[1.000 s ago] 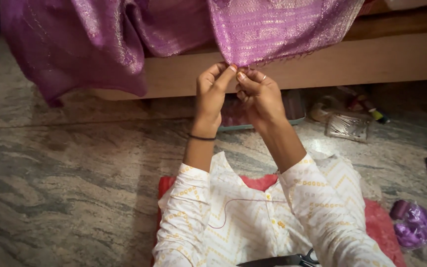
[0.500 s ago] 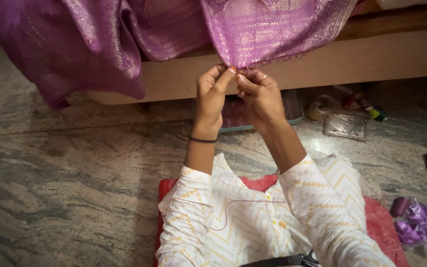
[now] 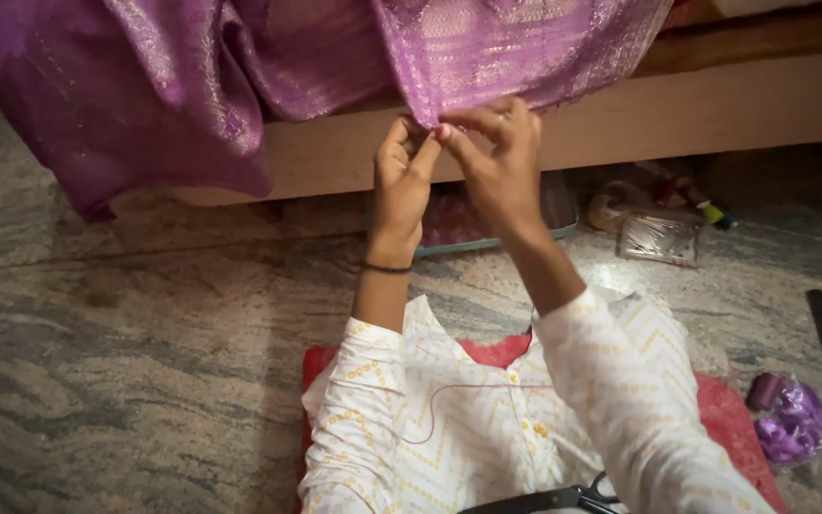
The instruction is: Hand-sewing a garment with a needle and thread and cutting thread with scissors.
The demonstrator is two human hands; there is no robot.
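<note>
The purple fabric (image 3: pixel 240 86) drapes off the wooden ledge (image 3: pixel 715 105). The left hand (image 3: pixel 401 181) pinches its lower edge; just beside it the right hand (image 3: pixel 497 157) also pinches there. Keeping that edge taut between both grips should help fine work.

fabric (image 3: pixel 487 48) draped over ledge (image 3: pixel 715 105), scissors (image 3: pixel 563 497) on lap

Soft indoor light, slight blur
</note>
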